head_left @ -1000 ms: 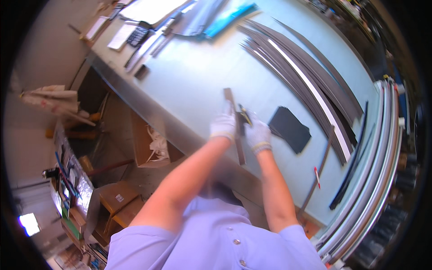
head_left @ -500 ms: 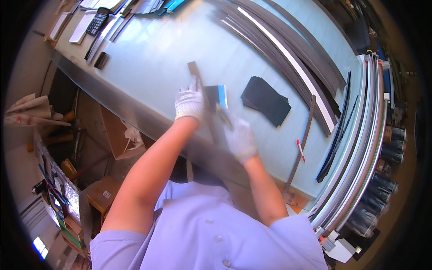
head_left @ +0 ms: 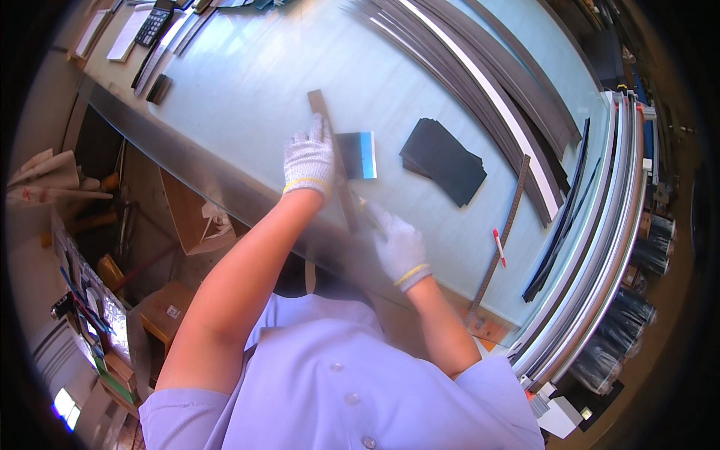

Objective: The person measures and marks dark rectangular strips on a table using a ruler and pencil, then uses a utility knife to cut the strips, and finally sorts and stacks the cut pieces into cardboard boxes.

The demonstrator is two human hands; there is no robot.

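Note:
My left hand, in a white knit glove, lies along a long flat metal straightedge, its fingers stretched out and pressing on it. Beneath the bar's right side a black sheet with a blue-and-white edge strip sticks out. My right hand, gloved too, is closed around a slim tool with a yellowish part, which looks like a utility knife. It is beside the straightedge's near end; blur hides its tip. To the right lies a loose stack of black sheets.
Long dark strips with a white one among them lie at the far right. A thin brown ruler and red-and-white pen are nearer. A calculator is far left. An open carton stands below the table's left edge.
My right hand has moved a little nearer to me along the straightedge, with the tool. My left hand stays on the straightedge. The whole view has shifted slightly.

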